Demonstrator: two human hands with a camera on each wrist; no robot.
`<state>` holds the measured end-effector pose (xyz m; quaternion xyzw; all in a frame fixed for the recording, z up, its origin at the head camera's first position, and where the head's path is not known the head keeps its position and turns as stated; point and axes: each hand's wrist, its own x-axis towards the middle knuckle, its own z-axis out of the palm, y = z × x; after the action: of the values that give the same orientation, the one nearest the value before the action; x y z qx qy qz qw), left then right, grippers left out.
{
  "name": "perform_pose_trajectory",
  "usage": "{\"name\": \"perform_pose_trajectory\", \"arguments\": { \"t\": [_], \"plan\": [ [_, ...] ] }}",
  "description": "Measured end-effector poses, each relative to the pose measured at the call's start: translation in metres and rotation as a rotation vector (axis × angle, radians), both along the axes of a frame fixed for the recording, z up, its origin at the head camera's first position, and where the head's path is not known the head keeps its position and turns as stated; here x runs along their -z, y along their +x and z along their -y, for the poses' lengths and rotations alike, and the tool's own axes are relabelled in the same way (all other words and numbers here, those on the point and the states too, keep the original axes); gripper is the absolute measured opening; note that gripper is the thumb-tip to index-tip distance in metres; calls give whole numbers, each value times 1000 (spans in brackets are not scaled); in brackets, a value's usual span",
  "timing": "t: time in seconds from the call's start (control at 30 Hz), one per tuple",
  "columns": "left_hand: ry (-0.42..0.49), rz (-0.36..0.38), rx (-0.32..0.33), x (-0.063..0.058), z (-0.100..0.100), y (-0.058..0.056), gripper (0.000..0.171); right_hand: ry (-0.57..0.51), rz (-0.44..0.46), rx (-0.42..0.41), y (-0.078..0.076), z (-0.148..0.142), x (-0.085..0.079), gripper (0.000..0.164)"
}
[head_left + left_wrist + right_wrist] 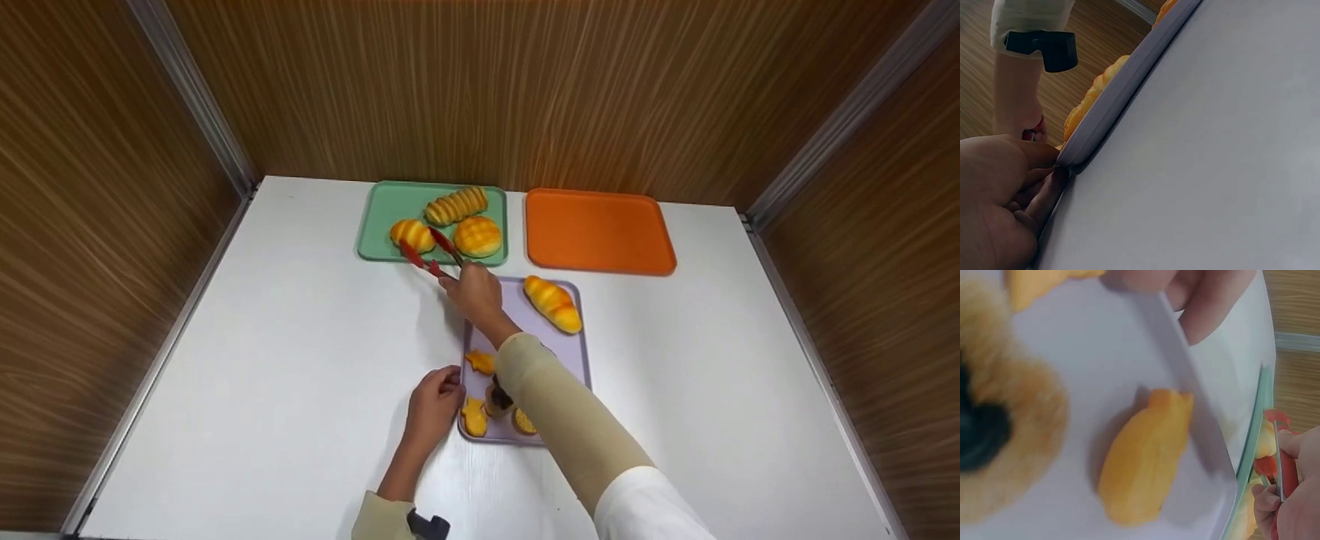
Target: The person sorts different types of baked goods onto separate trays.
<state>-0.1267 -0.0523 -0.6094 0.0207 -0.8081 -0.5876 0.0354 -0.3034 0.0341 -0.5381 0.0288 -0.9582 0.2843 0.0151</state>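
My right hand point(476, 292) grips red-tipped tongs point(412, 254) over the front of the green tray point(375, 238). The tongs' arms are spread, with their tips about a small striped bread roll point(411, 234). On the same tray lie a round bun point(478, 237) and a long ridged loaf point(456, 205). At the left side of the lilac tray point(525, 330), my left hand point(433, 409) pinches the rim, thumb above and fingers below in the left wrist view. A croissant-shaped bread point(553, 304) occupies that tray's far right corner.
Small fish-like orange pieces point(474, 418), a dark-topped cookie point(498, 399) and a round yellow piece point(523, 421) lie on the lilac tray's near end, partly under my right sleeve. An orange tray point(600, 231) stands at back right. Wood-grain panels point(480, 90) enclose the white table.
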Motion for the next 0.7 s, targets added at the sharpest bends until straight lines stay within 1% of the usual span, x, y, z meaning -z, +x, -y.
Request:
{"name": "perform_pose_trajectory", "arguments": {
  "t": [0.13,0.33,0.43,0.5,0.57,0.7],
  "plan": [
    [-12,-10,6,-1,1,1,28,11,-3,14,-3,5,1,38],
    [9,5,8,0,3,2,26,27,-19,25,-7,13,2,38],
    [2,-5,3,0,3,2,26,25,-12,26,-8,16,2,38],
    [-8,-9,5,0,3,3,25,30,-1,31,-7,16,4,41],
    [-18,-9,7,0,2,3,25,40,4,38,-6,15,5,48],
    [-22,7,3,-2,2,1,26,25,20,42,-3,11,5,60]
  ]
}}
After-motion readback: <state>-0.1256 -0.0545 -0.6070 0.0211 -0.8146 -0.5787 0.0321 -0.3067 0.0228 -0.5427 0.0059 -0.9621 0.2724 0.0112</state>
